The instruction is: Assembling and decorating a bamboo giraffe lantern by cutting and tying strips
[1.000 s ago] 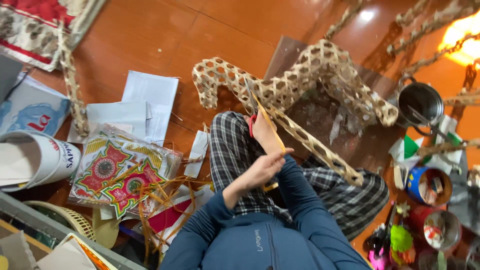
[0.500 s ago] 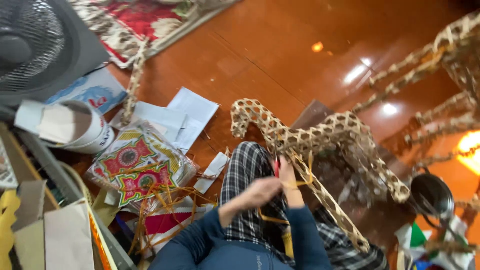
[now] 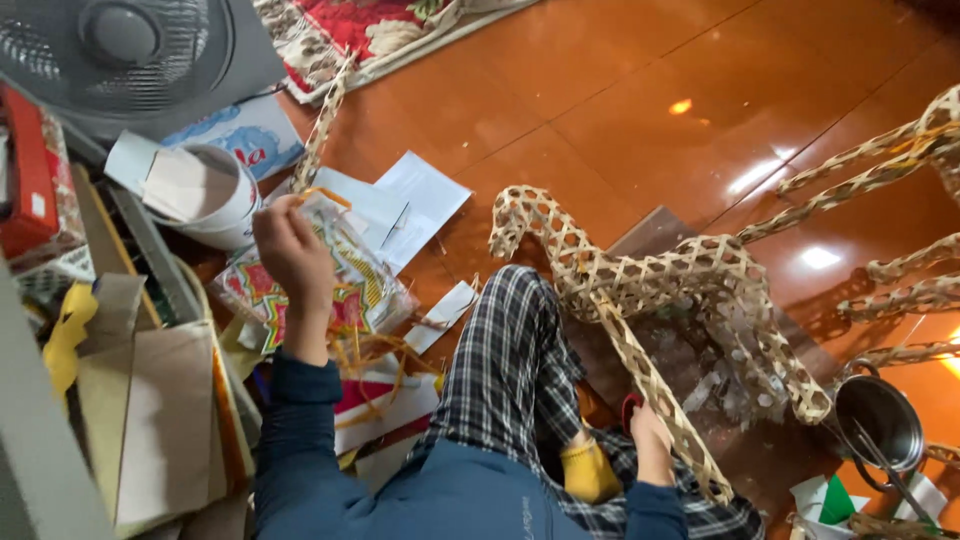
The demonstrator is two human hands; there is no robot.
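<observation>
While the person is sitting on the orange floor (image 3: 620,90) with one leg in checked trousers (image 3: 505,370) drawn up, the hands are working well apart; the left hand (image 3: 290,250) is raised out to the side, its fingers pinched shut on a thin orange strip (image 3: 322,193) that is looping over them; the right hand (image 3: 648,432) is lying low beside the knee, closing on one leg of the woven frame (image 3: 660,285), an animal-shaped lattice of pale strips that is standing on a dark mat just beside the trousers; its neck and head are pointing toward the papers (image 3: 400,205); loose orange strips (image 3: 375,360) are trailing under the left arm over a patterned packet (image 3: 300,290); a white bucket (image 3: 205,195) is lying on its side near a fan (image 3: 130,50); more woven frames (image 3: 880,180) are lying at the right edge; a metal pot (image 3: 880,420) is sitting near the frame's rear leg.
</observation>
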